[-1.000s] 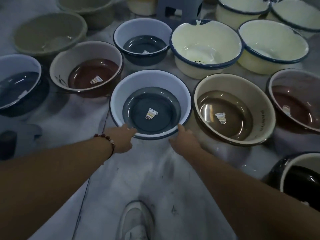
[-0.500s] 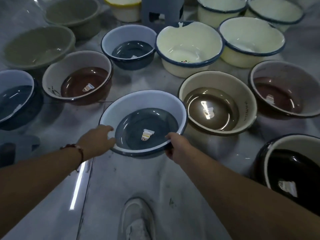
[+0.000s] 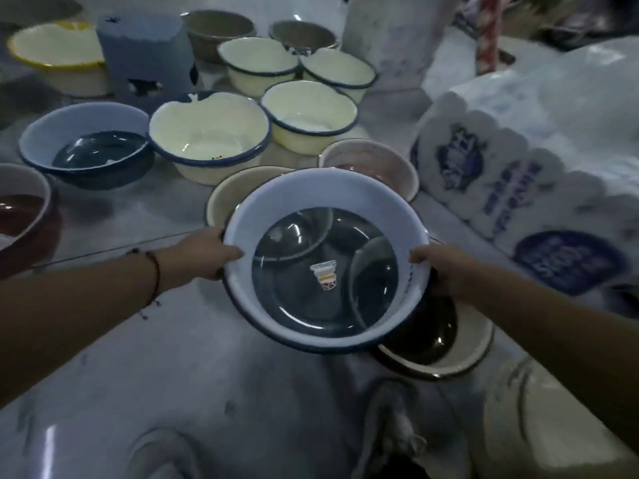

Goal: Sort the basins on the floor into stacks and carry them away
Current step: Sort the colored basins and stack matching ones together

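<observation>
Lifting now: the blue-bottomed basin (image 3: 325,261) is coming up off the floor, my left hand (image 3: 204,254) and right hand (image 3: 446,271) gripping opposite rims. I'm keeping it level, swinging toward the matching basin (image 3: 86,146).

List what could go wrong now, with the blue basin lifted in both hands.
1. The blue basin is held only at its rim, by the left hand and right hand, and tilts toward the camera; a slip could drop it.
2. It hangs over the black-bottomed basin and partly hides the tan basin; lowering it unseen might knock their rims.
3. Matching blue basin lies far left, past the cream basin, so swinging across might clip it.
</observation>
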